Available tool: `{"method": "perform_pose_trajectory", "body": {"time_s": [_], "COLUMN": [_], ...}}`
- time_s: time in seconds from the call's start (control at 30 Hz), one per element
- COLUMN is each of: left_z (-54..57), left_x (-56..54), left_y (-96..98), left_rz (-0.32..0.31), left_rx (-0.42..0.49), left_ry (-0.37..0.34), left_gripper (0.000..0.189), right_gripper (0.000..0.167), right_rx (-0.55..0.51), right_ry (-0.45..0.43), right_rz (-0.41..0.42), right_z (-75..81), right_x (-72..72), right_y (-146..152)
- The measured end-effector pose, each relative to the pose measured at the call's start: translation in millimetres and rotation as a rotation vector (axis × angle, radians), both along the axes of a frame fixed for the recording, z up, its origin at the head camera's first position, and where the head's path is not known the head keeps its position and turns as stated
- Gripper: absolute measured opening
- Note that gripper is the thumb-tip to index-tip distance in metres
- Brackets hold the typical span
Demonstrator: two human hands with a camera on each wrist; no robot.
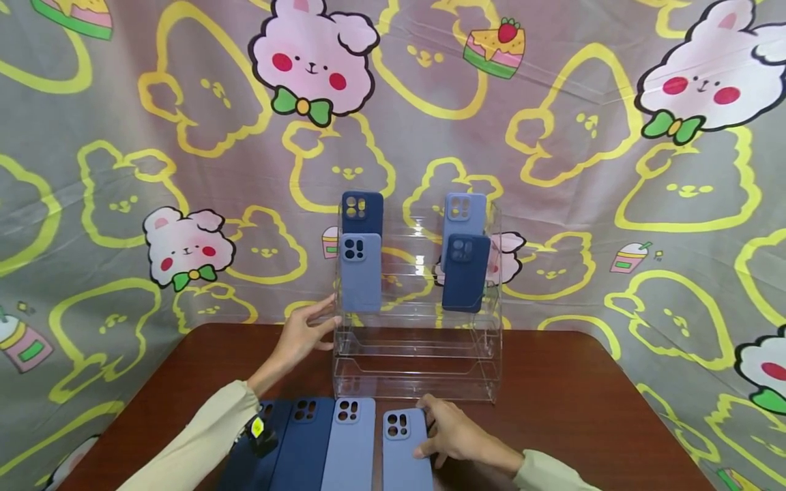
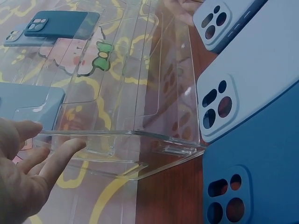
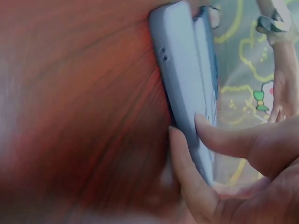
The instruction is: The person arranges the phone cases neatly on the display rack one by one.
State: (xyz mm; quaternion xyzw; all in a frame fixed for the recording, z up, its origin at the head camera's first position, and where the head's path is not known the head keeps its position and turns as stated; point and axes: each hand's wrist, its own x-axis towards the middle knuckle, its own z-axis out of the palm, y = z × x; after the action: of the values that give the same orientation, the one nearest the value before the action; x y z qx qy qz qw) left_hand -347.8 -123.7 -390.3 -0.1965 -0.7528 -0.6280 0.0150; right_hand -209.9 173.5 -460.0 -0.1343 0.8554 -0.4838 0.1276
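Note:
My right hand [image 1: 454,431] pinches the right edge of a light blue phone case [image 1: 402,453] at the table's front. In the right wrist view, the thumb lies on the face of this case [image 3: 180,70] and a finger is at its underside. Fingers spread and fairly straight, my left hand [image 1: 305,332] is at the left side of a clear acrylic tiered rack [image 1: 417,389]. The left wrist view shows its fingertips [image 2: 77,143] right by the rack's side edge. On the upper tiers, a light blue case [image 1: 362,283] and a dark blue case [image 1: 465,283] stand in front of two others.
Left of the held case lie another light blue case [image 1: 351,453] and a dark blue case [image 1: 303,443], with one more dark case partly under the left sleeve [image 1: 202,429]. The brown table [image 1: 552,382] ends at a patterned cloth [image 1: 552,286] behind the rack.

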Motion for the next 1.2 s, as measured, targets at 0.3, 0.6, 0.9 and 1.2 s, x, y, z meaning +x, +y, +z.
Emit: {"method": "perform_pose_trajectory", "body": {"time_s": [0.3,0.6,0.9,1.2], "left_z": [-1.7,-2.3,-2.6,0.8], "left_x": [0.5,0.1,2.4,1.7], "left_y": [1.0,1.3,0.2,0.4], "left_rz": [0.006,0.015,0.016,0.012], "left_rx": [-0.004,-0.003,-0.007,-0.010], "left_ry": [0.011,0.017,0.014,0.008], "left_gripper": [0.058,0.057,0.057,0.056], "right_gripper": [0.057,0.052,0.056,0.059], "right_rx": [-0.289,-0.359,-0.419,-0.456], "right_ry": [-0.132,-0.196,-0.178,-0.132], "right_rz": [-0.066,-0.040,-0.030,0.032], "right_z": [1.3,11.0,13.8,30.7], "right_x": [0.7,-3.3,-6.4,-15.7], "right_y": [2.2,7.0,10.3,15.5]}}
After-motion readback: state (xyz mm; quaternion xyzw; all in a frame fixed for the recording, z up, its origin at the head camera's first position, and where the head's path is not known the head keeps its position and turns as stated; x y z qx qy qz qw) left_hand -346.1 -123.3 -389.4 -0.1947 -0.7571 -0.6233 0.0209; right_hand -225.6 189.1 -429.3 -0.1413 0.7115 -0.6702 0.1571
